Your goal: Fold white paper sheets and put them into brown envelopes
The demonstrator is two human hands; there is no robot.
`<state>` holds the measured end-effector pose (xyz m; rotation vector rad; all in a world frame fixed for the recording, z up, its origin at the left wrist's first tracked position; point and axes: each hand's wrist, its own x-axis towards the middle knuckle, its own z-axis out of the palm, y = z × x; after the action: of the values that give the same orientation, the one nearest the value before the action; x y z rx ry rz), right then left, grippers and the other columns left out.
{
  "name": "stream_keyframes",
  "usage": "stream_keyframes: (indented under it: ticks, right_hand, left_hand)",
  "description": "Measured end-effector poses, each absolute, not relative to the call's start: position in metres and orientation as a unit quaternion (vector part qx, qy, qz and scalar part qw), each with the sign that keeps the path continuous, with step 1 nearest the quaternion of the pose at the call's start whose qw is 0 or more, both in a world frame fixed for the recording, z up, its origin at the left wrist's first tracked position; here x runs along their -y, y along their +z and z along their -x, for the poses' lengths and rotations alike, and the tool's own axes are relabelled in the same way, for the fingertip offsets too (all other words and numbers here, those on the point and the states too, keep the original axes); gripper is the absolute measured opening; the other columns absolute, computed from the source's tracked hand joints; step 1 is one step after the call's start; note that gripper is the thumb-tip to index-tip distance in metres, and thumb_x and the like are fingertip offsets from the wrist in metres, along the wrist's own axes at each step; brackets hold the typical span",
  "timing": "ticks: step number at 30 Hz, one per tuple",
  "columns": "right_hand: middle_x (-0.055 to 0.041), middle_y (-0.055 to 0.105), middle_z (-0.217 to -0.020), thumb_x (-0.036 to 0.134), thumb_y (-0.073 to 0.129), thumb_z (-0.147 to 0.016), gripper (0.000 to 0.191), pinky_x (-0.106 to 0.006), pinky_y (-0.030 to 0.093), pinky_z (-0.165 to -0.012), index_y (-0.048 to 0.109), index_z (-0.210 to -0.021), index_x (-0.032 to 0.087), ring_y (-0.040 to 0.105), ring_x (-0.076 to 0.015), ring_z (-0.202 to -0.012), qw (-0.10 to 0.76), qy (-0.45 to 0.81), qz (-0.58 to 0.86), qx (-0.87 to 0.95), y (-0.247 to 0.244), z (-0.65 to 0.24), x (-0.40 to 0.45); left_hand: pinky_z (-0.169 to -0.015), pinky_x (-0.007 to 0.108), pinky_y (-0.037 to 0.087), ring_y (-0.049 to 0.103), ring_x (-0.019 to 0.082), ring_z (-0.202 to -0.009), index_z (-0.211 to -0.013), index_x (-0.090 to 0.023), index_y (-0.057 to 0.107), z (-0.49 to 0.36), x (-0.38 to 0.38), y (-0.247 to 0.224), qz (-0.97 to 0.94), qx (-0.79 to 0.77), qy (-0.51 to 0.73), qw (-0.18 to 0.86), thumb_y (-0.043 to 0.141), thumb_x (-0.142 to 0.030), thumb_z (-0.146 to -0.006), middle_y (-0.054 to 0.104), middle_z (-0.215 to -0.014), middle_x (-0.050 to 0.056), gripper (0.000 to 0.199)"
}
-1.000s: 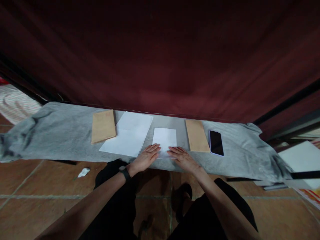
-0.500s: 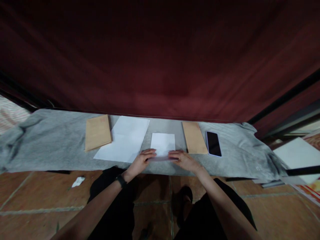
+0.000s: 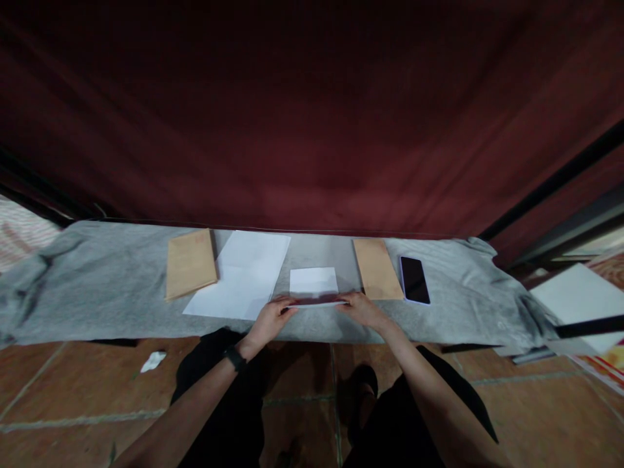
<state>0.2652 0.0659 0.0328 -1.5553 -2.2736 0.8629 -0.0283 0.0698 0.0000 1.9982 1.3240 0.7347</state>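
1. Clock centred on the white paper [image 3: 313,281], 12 = away from the person. Dark red curtain [image 3: 312,136] fills 12, closing off the far side.
2. Grey cloth [image 3: 117,286] under everything, rumpled out at 9 and 3.
3. Loose white sheets [image 3: 248,270] at 9, flat, near corner right by the left hand [image 3: 273,316]. Tightest spot that side.
4. Left brown envelope [image 3: 191,263] further out at 9, meeting the sheets' edge. Right brown envelope [image 3: 377,268] at 3, near end just beside the right hand [image 3: 361,308]. These crowd both flanks.
5. Phone [image 3: 415,279] past it at 3, dark screen up.
6. Paper sits on the cloth between the hands, its far part flat, near edge lifted.
7. Fingers: left at 8, right at 4, each closed on an end of that near edge. Pinch, not palm.
8. Delta: 1 s ago both hands lay flat on the paper. Now the near edge is up and less white face shows.
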Motion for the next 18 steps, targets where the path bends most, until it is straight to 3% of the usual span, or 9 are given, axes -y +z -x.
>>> stream_keyframes:
  ticks: [8,13,15,18]
  right_hand:
    - [-0.0065,0.074,-0.123,0.022,0.057,-0.095,0.028,-0.035,0.050,-0.104,0.074,-0.118,0.021,0.068,-0.0224,-0.116,0.145,0.373,0.440,0.804,0.025,-0.273,-0.069]
    - [-0.0055,0.077,-0.116,0.022,0.058,-0.094,0.027,-0.033,0.052,-0.097,0.074,-0.116,0.020,0.070,-0.0214,-0.108,0.124,0.400,0.436,0.797,0.030,-0.272,-0.071]
    - [-0.0040,0.079,-0.107,0.022,0.058,-0.095,0.023,-0.030,0.054,-0.089,0.076,-0.109,0.020,0.072,-0.0202,-0.099,0.108,0.385,0.470,0.787,0.034,-0.269,-0.071]
    - [-0.0037,0.079,-0.092,0.025,0.057,-0.096,0.022,-0.027,0.054,-0.077,0.077,-0.093,0.018,0.072,-0.0192,-0.086,0.096,0.341,0.544,0.760,0.039,-0.262,-0.072]
  left_hand:
    - [-0.112,0.045,0.047,0.062,0.024,-0.126,-0.114,-0.023,0.075,0.042,-0.063,-0.008,-0.806,-0.421,0.266,0.320,0.053,-0.036,-0.097,0.071,-0.129,0.008,0.032]
    - [-0.112,0.046,0.046,0.061,0.026,-0.127,-0.113,-0.022,0.076,0.040,-0.058,-0.001,-0.808,-0.430,0.240,0.325,0.055,-0.042,-0.095,0.070,-0.130,0.009,0.035]
    - [-0.105,0.042,0.051,0.067,0.026,-0.118,-0.111,-0.021,0.076,0.038,-0.055,0.006,-0.790,-0.457,0.230,0.339,0.055,-0.046,-0.093,0.073,-0.125,0.009,0.037]
    - [-0.079,0.034,0.056,0.071,0.024,-0.085,-0.094,-0.018,0.076,0.033,-0.057,0.017,-0.746,-0.531,0.203,0.347,0.051,-0.049,-0.093,0.078,-0.092,0.006,0.039]
